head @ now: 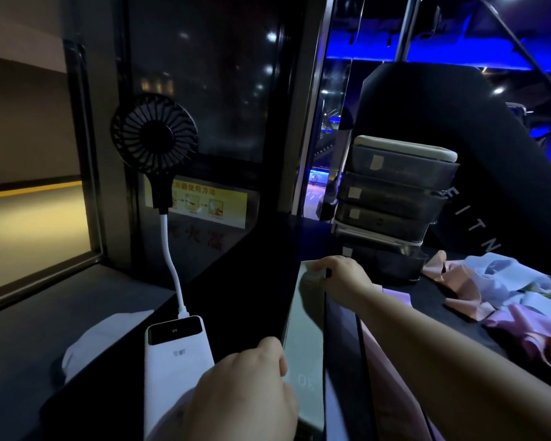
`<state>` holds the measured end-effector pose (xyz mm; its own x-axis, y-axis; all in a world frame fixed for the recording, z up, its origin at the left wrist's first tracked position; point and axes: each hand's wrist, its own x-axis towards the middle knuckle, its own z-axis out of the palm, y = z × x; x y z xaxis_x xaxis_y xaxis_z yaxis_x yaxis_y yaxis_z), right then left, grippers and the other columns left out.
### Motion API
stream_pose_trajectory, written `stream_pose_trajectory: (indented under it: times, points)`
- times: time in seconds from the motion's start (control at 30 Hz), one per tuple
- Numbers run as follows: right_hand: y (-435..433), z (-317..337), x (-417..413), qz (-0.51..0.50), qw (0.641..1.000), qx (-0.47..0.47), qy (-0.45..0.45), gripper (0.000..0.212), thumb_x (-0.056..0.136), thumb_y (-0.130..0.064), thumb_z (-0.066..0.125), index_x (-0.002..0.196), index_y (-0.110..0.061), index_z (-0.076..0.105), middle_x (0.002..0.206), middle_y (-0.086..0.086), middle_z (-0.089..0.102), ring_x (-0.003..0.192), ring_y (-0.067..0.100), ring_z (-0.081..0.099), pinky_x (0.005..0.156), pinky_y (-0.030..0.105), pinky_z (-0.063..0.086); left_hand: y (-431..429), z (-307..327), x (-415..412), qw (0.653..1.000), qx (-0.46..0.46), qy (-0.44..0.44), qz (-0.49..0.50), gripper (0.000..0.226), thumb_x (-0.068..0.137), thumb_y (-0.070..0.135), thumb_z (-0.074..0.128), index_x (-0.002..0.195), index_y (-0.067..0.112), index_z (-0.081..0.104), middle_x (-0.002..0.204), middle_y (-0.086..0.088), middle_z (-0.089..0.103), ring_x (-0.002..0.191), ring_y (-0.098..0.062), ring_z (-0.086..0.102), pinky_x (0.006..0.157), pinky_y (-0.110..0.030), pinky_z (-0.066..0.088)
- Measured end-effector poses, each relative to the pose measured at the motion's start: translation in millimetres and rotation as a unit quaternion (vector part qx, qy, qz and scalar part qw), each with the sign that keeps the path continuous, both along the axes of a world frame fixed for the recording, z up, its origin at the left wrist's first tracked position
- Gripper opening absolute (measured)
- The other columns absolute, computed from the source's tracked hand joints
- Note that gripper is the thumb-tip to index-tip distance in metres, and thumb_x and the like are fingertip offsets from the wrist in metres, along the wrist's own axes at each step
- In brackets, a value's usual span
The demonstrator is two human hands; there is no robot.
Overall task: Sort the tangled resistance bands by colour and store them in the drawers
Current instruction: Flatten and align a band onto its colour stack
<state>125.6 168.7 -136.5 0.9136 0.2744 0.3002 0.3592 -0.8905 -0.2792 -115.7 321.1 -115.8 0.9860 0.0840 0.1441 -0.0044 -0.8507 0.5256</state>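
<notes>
A pale green resistance band [304, 338] lies stretched flat along the dark counter, running away from me. My right hand [339, 275] pinches its far corner, just in front of the drawers. My left hand [245, 389] grips its near left edge with curled fingers. The stack of dark translucent drawers [392, 198] with a white top stands behind my right hand, all of its drawers pushed in. A tangled pile of bands [509, 297] in peach, light blue, green and pink lies to the right. A pink band [392, 367] lies under my right forearm.
A black clip fan [155, 133] on a white gooseneck plugs into a white power bank [172, 354] left of my left hand. A white cloth [102, 338] lies beside it. A large black padded machine part [458, 122] rises behind the drawers. A glass wall stands at the back.
</notes>
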Motion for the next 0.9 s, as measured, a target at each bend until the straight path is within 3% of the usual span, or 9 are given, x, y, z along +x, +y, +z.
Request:
stream_pose_trajectory:
  times: [0.17,0.47,0.6,0.77,0.9]
  points:
    - [-3.4,1.9,-2.4,-0.009,1.0,0.021,-0.01,0.032,0.087,-0.016,0.063,0.118,-0.023,0.071,0.127,0.002,0.065,0.119,0.025,0.057,0.097,0.031,0.045,1.5,-0.9,-2.3,1.0,-0.001,-0.003,0.002,0.013,0.094,0.042,0.049,0.093,0.033,0.04,0.083,0.007,0.057,0.093,-0.011,0.058,0.083,-0.028,0.048]
    - [-3.7,-2.4,-1.9,-0.015,0.999,0.034,0.014,0.021,0.092,-0.031,0.064,0.109,-0.023,0.073,0.122,-0.001,0.066,0.116,0.022,0.058,0.09,0.025,0.041,0.8,-4.8,-0.8,1.0,-0.001,0.004,0.021,0.01,0.092,0.04,0.052,0.097,0.035,0.045,0.089,0.007,0.06,0.094,-0.012,0.058,0.083,-0.028,0.049]
    - [-5.5,-2.5,-1.5,-0.004,0.999,0.026,0.02,0.026,0.093,-0.021,0.058,0.116,-0.022,0.07,0.124,-0.003,0.066,0.117,0.019,0.057,0.085,0.02,0.037,0.9,-6.6,-1.7,0.999,-0.005,-0.011,0.035,0.012,0.091,0.04,0.052,0.099,0.039,0.045,0.087,0.007,0.058,0.092,-0.011,0.056,0.079,-0.026,0.047]
    - [-7.8,-2.9,-2.7,-0.002,0.999,0.015,0.043,0.029,0.093,-0.019,0.057,0.12,-0.024,0.067,0.124,0.0,0.066,0.116,0.021,0.059,0.086,0.023,0.04,-3.4,-3.6,-2.4,0.997,0.067,-0.035,0.031,0.029,0.096,0.038,0.046,0.125,0.042,0.043,0.115,0.018,0.048,0.112,-0.009,0.039,0.097,-0.026,0.037]
    - [-9.5,-4.2,-1.9,0.004,0.998,0.033,0.044,0.028,0.092,-0.025,0.062,0.119,-0.023,0.067,0.124,0.0,0.064,0.113,0.02,0.058,0.081,0.021,0.038,-3.7,-2.6,-5.6,0.997,0.059,0.001,0.054,0.03,0.098,0.039,0.041,0.127,0.047,0.041,0.12,0.017,0.05,0.1,-0.015,0.035,0.087,-0.028,0.035]
